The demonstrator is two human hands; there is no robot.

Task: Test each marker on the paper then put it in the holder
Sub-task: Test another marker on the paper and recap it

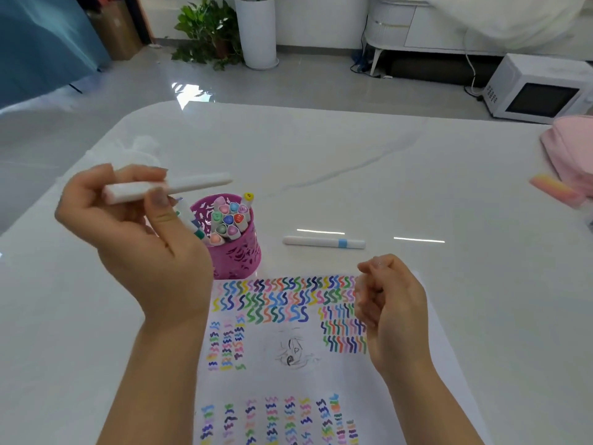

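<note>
Pink holder (239, 255) packed with capped markers; judging by that, the task looks close to finished.
The left hand (134, 232) grasps a white marker (179, 186), held level, above and just left of the holder. The right hand (391, 309) hovers over the paper (410, 380), fingers loosely curled, with nothing visible in its grip. Coloured squiggles crowd the sheet. A blue-banded marker (324, 242) lies on the counter (385, 162) beyond the paper, apparently untested.

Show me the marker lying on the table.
The blue-banded white marker right of the pink holder; the rest stand in it or are in the left hand.
</note>
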